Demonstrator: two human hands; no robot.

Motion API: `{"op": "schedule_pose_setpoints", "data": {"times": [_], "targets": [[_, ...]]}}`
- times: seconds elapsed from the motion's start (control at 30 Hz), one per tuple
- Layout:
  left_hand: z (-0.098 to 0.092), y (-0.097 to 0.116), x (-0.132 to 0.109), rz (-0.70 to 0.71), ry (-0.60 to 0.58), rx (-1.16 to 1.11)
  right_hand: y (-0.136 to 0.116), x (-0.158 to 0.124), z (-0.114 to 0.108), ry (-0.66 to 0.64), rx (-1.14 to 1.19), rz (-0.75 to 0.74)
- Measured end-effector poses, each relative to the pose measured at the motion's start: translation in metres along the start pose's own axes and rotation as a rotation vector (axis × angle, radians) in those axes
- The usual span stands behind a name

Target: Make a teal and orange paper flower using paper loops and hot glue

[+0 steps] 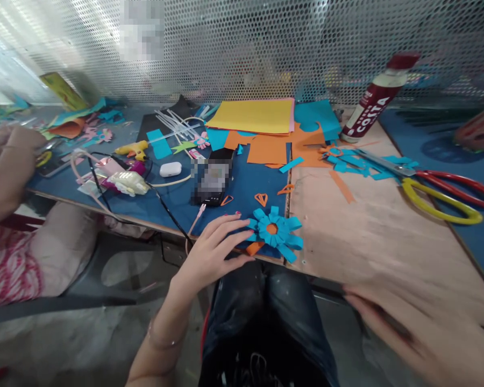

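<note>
- Left hand (pixel 215 252): fingers and thumb apart, fingertips touching the left petals of the blue paper flower (pixel 271 229); steadying it calls for light pressure near the orange centre, since looped petals would probably crush.
- Just behind the flower, folded orange paper pieces (pixel 261 199) could snag a sliding petal.
- The flower lies across the seam between blue tabletop (pixel 248 185) and plywood board (pixel 347 231), close to the front edge (a nudge toward the lap could tip it off).
- Right hand (pixel 419 333): blurred by the front edge, grip impossible to tell; bare plywood offers it room, bounded behind by the red-and-yellow-handled scissors (pixel 406 171).
</note>
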State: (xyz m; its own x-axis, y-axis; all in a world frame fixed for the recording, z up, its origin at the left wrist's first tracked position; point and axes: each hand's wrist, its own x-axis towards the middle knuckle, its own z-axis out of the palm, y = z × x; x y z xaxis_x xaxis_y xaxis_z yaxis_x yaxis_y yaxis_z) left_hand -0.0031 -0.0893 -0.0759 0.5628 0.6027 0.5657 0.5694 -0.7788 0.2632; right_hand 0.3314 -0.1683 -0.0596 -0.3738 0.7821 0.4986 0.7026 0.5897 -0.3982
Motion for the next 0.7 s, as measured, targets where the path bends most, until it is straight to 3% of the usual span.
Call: {"op": "schedule_pose_setpoints", "data": {"times": [0.13,0.2,0.43,0.6,0.7], "targets": [[0.002,-0.002,-0.003,-0.001,0.032,-0.021,-0.026,0.071,0.033,0.025,-0.273,-0.279],[0.003,-0.003,-0.005,-0.017,0.038,-0.028,-0.03,0.089,0.047,0.019,-0.328,-0.32],[0.002,-0.002,-0.003,-0.025,0.052,-0.044,-0.025,0.095,0.062,-0.082,-0.311,-0.295],[0.001,-0.001,0.002,-0.055,0.074,-0.071,-0.02,0.104,0.056,0.034,-0.251,-0.237],[0.002,0.002,0.012,-0.149,0.119,-0.152,-0.017,0.113,0.047,0.124,-0.103,-0.15]]}}
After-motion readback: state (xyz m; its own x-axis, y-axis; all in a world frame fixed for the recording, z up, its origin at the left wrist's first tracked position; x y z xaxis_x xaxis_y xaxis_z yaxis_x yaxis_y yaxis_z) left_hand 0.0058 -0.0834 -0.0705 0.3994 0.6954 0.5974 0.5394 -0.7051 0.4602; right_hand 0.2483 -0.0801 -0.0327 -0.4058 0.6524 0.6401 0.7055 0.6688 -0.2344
